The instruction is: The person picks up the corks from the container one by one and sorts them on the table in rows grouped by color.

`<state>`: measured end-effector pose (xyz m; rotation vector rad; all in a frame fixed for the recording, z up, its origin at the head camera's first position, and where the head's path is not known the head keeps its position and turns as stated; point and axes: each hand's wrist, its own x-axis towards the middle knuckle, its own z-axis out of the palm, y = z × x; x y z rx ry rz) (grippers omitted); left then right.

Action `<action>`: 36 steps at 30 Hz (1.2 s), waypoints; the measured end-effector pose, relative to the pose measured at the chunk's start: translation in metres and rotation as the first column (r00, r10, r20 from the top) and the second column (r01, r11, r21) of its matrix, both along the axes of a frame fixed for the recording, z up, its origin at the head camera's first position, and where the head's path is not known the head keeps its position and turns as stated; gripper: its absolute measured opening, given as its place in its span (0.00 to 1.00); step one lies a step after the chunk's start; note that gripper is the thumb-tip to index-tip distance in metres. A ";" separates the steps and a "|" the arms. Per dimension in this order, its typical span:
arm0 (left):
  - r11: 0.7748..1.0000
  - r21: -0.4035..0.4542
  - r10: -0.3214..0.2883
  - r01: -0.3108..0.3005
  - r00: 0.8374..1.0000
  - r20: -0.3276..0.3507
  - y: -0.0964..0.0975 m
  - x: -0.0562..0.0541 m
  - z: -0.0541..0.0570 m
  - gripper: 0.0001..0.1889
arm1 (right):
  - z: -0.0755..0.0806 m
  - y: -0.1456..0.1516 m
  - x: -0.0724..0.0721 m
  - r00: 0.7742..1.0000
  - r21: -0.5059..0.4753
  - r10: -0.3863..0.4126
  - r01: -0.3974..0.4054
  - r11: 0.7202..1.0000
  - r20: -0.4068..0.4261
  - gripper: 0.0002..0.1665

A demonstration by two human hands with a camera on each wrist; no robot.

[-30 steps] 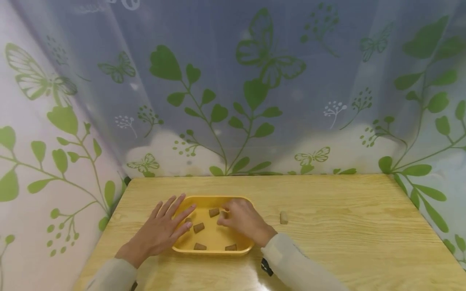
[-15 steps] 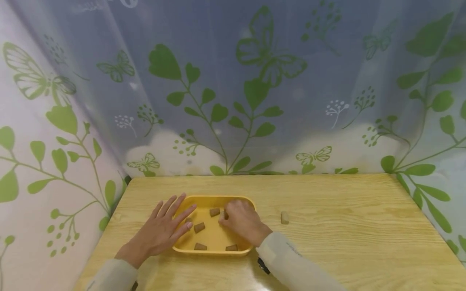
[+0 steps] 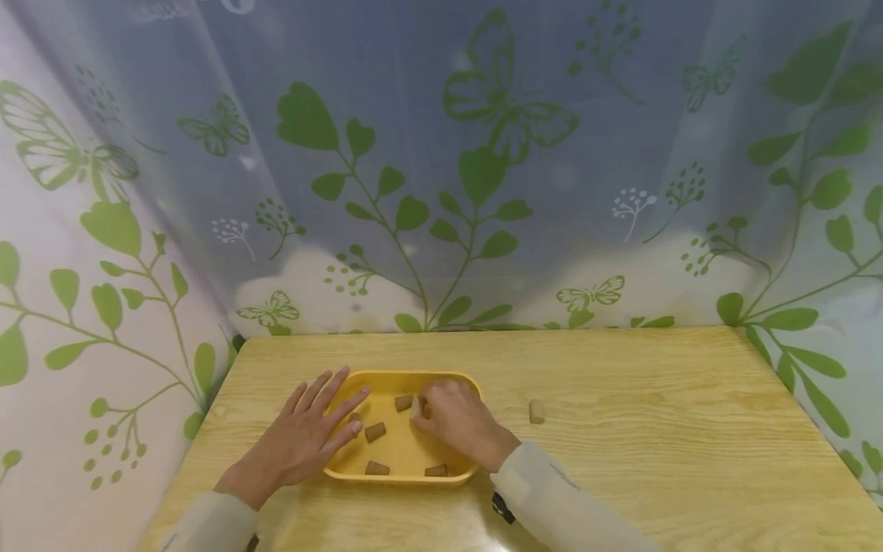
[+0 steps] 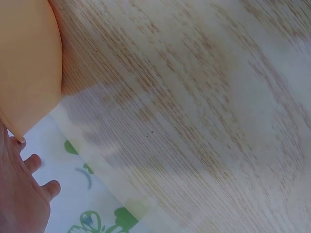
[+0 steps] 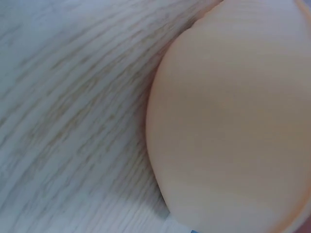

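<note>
A shallow yellow tray (image 3: 403, 447) stands on the table with several small brown cork stoppers lying in it, among them one cork (image 3: 375, 432) near the middle. My left hand (image 3: 298, 434) rests over the tray's left end, fingers spread and straight, partly covering another cork. Inside the right end, my right hand (image 3: 461, 420) pinches a cork (image 3: 416, 408) between thumb and fingers; the hand hides part of it. In the left wrist view the tray's outer wall (image 4: 29, 58) shows beside the left fingertips. The tray wall (image 5: 228, 116) fills much of the right wrist view.
A single paler cork (image 3: 536, 412) lies on the wooden table (image 3: 655, 445) to the right of the tray. Behind and at the sides hangs a curtain (image 3: 414, 153) printed with green leaves and butterflies.
My right hand keeps its hold on the cork, shifting only slightly inside the tray's right end. The left hand stays in place, and the loose corks have not moved.
</note>
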<state>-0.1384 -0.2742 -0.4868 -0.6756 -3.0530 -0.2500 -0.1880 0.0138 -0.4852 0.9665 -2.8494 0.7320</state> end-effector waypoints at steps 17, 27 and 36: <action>1.000 0.005 -0.007 0.007 1.000 0.002 0.001 0.001 0.001 0.30 | 0.013 0.035 0.005 1.000 -0.131 0.000 -0.001 0.991 -0.007 0.20; 1.000 0.004 -0.004 0.004 1.000 -0.008 0.001 0.002 0.001 0.30 | 0.020 0.061 0.003 0.998 -0.153 -0.057 0.057 0.987 0.002 0.21; 1.000 0.015 0.001 -0.001 1.000 0.014 0.001 0.003 0.001 0.31 | 0.020 0.086 0.002 0.994 -0.184 -0.109 0.104 0.977 -0.021 0.21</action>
